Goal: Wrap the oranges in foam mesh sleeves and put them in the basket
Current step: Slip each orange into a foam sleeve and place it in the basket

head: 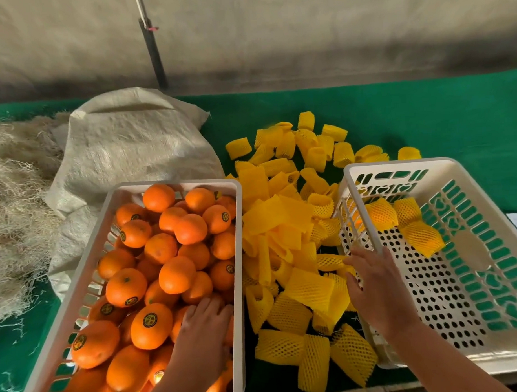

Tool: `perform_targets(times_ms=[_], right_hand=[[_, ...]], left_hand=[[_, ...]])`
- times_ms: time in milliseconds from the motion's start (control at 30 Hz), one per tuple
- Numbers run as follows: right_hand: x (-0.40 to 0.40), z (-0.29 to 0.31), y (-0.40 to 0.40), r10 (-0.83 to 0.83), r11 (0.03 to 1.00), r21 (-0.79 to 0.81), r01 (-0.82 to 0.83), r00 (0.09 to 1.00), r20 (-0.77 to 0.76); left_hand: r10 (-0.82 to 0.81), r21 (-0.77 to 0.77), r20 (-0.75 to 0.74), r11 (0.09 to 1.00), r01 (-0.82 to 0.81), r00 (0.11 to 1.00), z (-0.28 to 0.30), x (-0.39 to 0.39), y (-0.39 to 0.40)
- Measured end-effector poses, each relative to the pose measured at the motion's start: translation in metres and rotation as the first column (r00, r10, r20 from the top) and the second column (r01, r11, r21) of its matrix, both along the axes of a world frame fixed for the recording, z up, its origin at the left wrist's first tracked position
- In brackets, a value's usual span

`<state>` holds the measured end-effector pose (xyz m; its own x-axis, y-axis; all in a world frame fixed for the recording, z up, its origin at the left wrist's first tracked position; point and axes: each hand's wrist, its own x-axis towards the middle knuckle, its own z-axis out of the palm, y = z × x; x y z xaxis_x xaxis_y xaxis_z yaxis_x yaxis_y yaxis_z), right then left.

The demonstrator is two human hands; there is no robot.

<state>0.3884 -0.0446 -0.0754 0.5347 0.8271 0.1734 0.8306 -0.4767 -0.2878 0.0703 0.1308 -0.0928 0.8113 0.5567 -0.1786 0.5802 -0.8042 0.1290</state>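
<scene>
Orange fruit fills the left crate (pixel 85 292); left hand (pixel 204 329) lies on the oranges (pixel 165 249), fingers curling, grip unclear. Right hand (pixel 375 288), fingers spread and empty, reaches into the foam sleeves (pixel 285 253). Basket (pixel 497 360) holds a few wrapped oranges (pixel 407 220). Pick step; next, lift one orange and one sleeve.
</scene>
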Motion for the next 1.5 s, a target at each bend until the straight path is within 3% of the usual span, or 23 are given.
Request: perform_targets(times_ms=[100, 200, 267, 400, 533, 600, 700, 800, 900, 1000, 1067, 1200, 1267, 1333, 1400, 1500], right_hand=[[-0.018, -0.004, -0.002, 0.125, 0.992, 0.032, -0.123, 0.991, -0.040], [-0.046, -0.015, -0.004, 0.250, 0.959, -0.101, -0.264, 0.960, -0.129], [-0.058, -0.026, -0.003, 0.221, 0.932, -0.251, -0.262, 0.958, -0.182], [-0.061, -0.028, 0.002, 0.072, 0.851, -0.493, -0.179, 0.971, -0.227], [-0.059, -0.027, 0.004, 0.146, 0.750, -0.606, -0.265, 0.960, -0.239], [-0.060, -0.023, 0.005, 0.124, 0.778, -0.572, -0.260, 0.956, -0.267], [-0.061, -0.012, 0.007, 0.099, 0.920, -0.328, -0.215, 0.937, -0.336], [-0.063, 0.003, 0.013, 0.048, 0.997, -0.039, -0.073, 0.891, -0.452], [-0.067, 0.019, 0.023, 0.020, 0.994, 0.102, 0.046, 0.825, -0.565], [-0.071, 0.029, 0.035, -0.002, 0.970, 0.179, 0.164, 0.743, -0.669], [-0.073, 0.036, 0.040, 0.010, 0.960, 0.207, 0.187, 0.718, -0.696], [-0.074, 0.053, 0.048, 0.001, 0.977, 0.173, 0.127, 0.802, -0.597], [-0.074, 0.058, 0.049, -0.011, 0.985, 0.131, 0.111, 0.803, -0.596], [-0.073, 0.059, 0.048, -0.061, 0.985, 0.089, 0.149, 0.776, -0.628], [-0.071, 0.061, 0.046, -0.103, 0.976, 0.057, 0.210, 0.677, -0.728], [-0.071, 0.061, 0.042, -0.059, 0.952, 0.063, 0.301, 0.379, -0.924]], left_hand=[[0.044, -0.020, 0.019, 0.999, -0.044, 0.999, -0.003, 0.000, 0.001], [0.108, -0.053, 0.005, 0.993, -0.107, 0.994, -0.001, -0.001, 0.002], [0.183, -0.116, 0.034, 0.977, -0.178, 0.983, 0.001, -0.005, 0.003], [0.345, -0.312, 0.240, 0.913, -0.264, 0.907, 0.015, -0.018, 0.005], [0.478, -0.474, 0.381, 0.836, -0.277, 0.791, 0.024, -0.030, 0.009], [0.561, -0.572, 0.406, 0.772, -0.278, 0.722, 0.023, -0.031, 0.012], [0.715, -0.755, 0.373, 0.605, -0.255, 0.591, 0.029, -0.030, 0.017], [0.856, -0.913, 0.301, 0.386, -0.132, 0.420, 0.037, -0.025, 0.022], [0.942, -0.986, 0.166, 0.152, 0.072, 0.290, 0.049, -0.014, 0.023], [0.921, -0.983, 0.168, 0.128, 0.134, 0.351, 0.069, 0.001, 0.023], [0.842, -0.972, 0.234, 0.216, 0.095, 0.486, 0.085, 0.013, 0.021], [0.509, -0.913, 0.302, 0.398, 0.091, 0.806, 0.111, 0.046, 0.006], [0.356, -0.876, 0.314, 0.465, 0.125, 0.880, 0.117, 0.063, -0.005], [0.281, -0.869, 0.297, 0.475, 0.137, 0.913, 0.118, 0.076, -0.014], [0.285, -0.901, 0.275, 0.409, 0.143, 0.918, 0.118, 0.084, -0.018], [0.379, -0.948, 0.215, 0.301, 0.099, 0.900, 0.115, 0.088, -0.020]])
